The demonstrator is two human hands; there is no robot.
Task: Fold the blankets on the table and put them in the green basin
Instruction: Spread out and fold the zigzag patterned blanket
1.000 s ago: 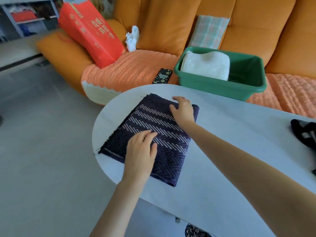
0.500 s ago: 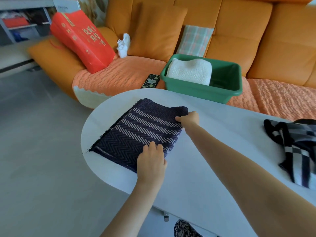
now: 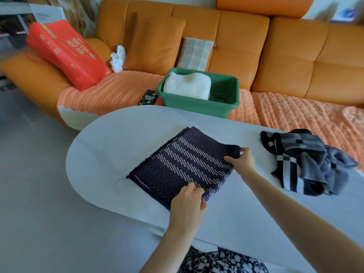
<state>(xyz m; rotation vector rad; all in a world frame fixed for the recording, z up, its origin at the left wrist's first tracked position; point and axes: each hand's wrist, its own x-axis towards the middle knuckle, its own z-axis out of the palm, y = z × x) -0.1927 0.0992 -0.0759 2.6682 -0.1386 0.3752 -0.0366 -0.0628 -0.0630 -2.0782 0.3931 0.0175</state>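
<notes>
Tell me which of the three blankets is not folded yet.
The black-and-grey checked blanket, crumpled in a heap at the right of the table. The purple zigzag blanket lies flat and folded; the white blanket sits folded in the green basin.

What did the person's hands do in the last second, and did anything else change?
Both hands slid off the top of the folded purple blanket to its right-hand edge. The left hand now grips the near corner and the right hand pinches the far corner. The blanket itself stays folded on the table, and the white blanket stays in the green basin.
</notes>
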